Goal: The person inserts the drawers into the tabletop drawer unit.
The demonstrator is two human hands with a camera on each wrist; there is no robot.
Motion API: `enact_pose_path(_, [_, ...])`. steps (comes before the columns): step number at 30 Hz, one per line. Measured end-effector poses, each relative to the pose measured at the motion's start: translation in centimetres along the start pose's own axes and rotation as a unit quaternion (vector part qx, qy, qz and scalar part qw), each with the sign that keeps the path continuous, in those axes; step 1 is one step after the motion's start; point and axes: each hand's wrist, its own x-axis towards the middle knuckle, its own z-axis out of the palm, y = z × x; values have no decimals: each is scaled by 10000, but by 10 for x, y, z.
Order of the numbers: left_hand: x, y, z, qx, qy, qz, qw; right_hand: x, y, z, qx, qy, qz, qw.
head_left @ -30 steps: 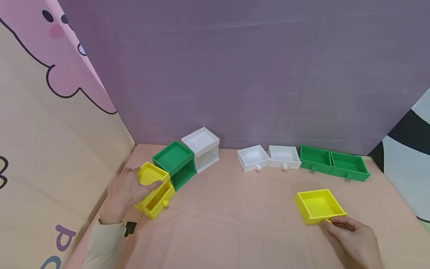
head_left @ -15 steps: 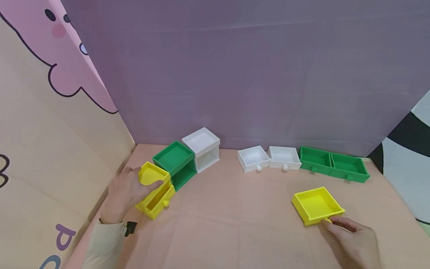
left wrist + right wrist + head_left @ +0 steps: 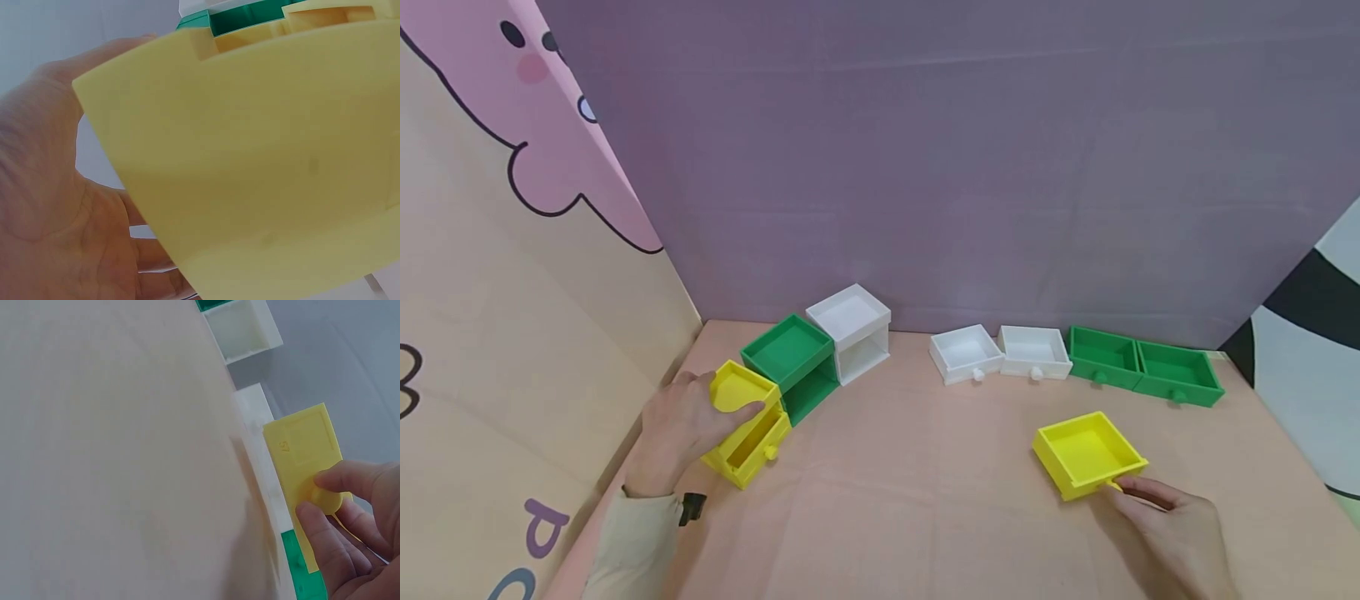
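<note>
At the left, my left hand (image 3: 681, 429) grips a small yellow cabinet (image 3: 737, 387), thumb across its front and fingers behind its far side. A yellow drawer with a round knob (image 3: 771, 452) sticks partly out of its lower part. In the left wrist view the cabinet's side wall (image 3: 262, 162) fills most of the picture. My right hand (image 3: 1176, 525) pinches the knob (image 3: 325, 497) of a second yellow drawer (image 3: 1090, 450) between thumb and fingers. This drawer is tilted above the table, its inside empty, its knob side toward me.
A green cabinet (image 3: 790, 354) and a white cabinet (image 3: 850, 317), both with hollow fronts, stand in line behind the yellow one. Along the back lie two white drawers (image 3: 966, 350) and two green drawers (image 3: 1180, 371). A purple-grey panel (image 3: 962, 167) rises behind the table (image 3: 910, 500).
My right hand has carried the yellow drawer to the left and slightly away from me. My left hand and the yellow cabinet have stayed in place.
</note>
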Motion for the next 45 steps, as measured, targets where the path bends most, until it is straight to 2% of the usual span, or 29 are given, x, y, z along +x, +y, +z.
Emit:
enact_pose_path(11, [0,-2,3,5,7,30,10000,-8,-16,7,-58,-304,-489,9983])
enact_pose_path(23, [-1,0,2,29,-121,-26,9999,-18,-34,19,-93,-674,-958,9931])
enact_pose_path(29, [-1,-1,2,12,-95,-31,9999,-26,-45,28,125,-894,-1192,9888])
enact_pose_path(38, [-1,-1,2,-9,-87,-53,9999,-38,-59,49,477,-964,-1636,9806])
enact_pose_path(45, [-1,-1,1,-26,-30,-11,10000,-44,-66,62,701,-1166,-1687,9762])
